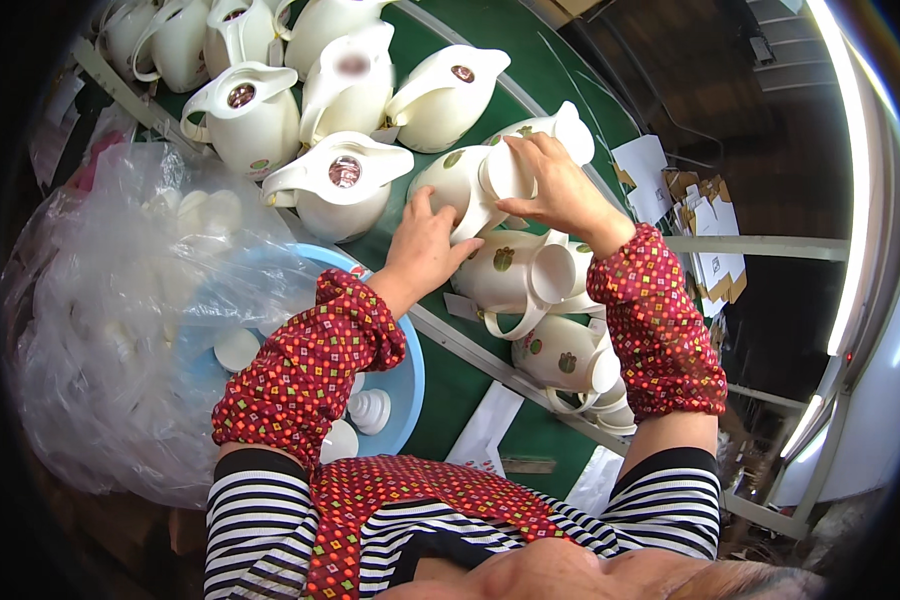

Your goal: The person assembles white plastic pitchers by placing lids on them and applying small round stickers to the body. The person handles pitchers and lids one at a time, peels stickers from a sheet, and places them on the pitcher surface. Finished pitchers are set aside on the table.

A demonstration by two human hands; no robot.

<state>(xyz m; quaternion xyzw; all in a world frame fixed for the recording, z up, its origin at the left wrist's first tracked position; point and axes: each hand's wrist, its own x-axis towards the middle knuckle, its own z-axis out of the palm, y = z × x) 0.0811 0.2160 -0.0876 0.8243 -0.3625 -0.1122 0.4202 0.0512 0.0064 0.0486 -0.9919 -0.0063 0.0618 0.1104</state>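
A cream jug with green motifs lies on its side between my hands. My left hand is curled on its body, beside the handle, with the thumb toward the right. My right hand grips its pale round end, fingers over the top and thumb at the near side. Just nearer lies another cream jug, also on its side with its round end toward the right. To the left, an upright jug with a shiny reddish disc on top stands close to my left hand.
More upright jugs crowd the far left, and lying jugs line the right. All rest on a green surface with metal rails. A blue basin holds white round pieces, beneath a clear plastic bag. Cardboard pieces are stacked right.
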